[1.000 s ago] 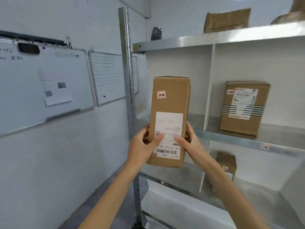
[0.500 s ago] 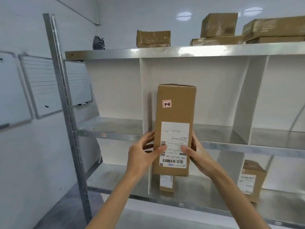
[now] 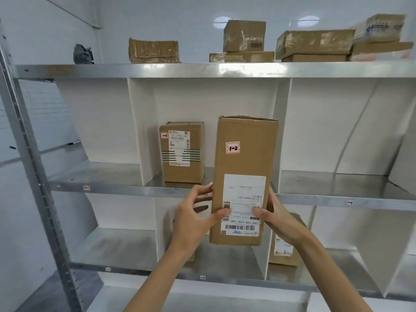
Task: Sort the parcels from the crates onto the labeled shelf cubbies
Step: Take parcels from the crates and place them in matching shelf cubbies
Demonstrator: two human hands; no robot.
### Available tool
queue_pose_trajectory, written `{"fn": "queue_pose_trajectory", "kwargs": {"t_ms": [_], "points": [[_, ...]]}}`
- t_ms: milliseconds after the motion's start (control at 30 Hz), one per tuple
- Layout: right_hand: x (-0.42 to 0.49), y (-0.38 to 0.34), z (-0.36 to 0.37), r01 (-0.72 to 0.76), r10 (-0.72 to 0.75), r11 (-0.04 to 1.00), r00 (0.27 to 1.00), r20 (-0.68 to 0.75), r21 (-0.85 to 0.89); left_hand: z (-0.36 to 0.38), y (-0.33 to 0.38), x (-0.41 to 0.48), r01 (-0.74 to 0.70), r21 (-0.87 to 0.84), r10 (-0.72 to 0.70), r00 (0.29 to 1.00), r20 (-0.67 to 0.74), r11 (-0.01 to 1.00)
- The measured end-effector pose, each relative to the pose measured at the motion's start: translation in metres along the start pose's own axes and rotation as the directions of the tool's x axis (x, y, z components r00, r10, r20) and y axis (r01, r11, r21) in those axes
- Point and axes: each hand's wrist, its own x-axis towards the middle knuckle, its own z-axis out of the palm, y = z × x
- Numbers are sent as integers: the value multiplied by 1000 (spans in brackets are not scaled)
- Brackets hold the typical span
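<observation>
White walls back a steel shelf (image 3: 126,190) split by white dividers. Left hand (image 3: 191,219) and right hand (image 3: 279,219) clamp the lower sides of a tall, smooth cardboard parcel (image 3: 245,154), thumbs on its paper label, neither nearer. Its long axis stands upright; its sticker (image 3: 232,147) reads 1-2. The middle cubby (image 3: 202,104) lies ahead, slightly up, where a squat box (image 3: 182,172) marked 1-2 seems to leave room on the right.

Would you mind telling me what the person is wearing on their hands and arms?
Nothing that shows. The left hand and right hand are bare, without gloves, and no rings are visible. The left forearm and right forearm are uncovered down to the bottom edge of the picture: no sleeve, cuff, watch or bracelet is in view.
</observation>
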Motion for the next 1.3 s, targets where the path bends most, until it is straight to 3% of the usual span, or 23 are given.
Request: {"fn": "queue_pose_trajectory", "kwargs": {"t_ms": [167, 400, 467, 700, 1067, 1300], "points": [[-9, -2, -15, -19, 20, 1000, 999, -39, 7, 17, 4, 0, -9, -22, 10, 999, 36, 1000], [-11, 2, -13, -10, 31, 988, 991, -131, 156, 9, 4, 10, 141, -234, -54, 938, 343, 962], [-9, 5, -10, 12, 21, 983, 984, -175, 183, 6, 2, 10, 154, -276, -41, 926, 375, 949], [-6, 0, -5, 45, -30, 997, 971, -238, 56, -3, -3, 20, 169, -331, -19, 910, 413, 928], [-7, 20, 14, 15, -64, 990, 930, -361, -137, -2, -16, 23, 126, -228, -49, 947, 318, 965], [8, 35, 27, 50, -117, 988, 860, -496, -146, 20, -28, 25, 139, -76, -130, 985, 110, 987]]}}
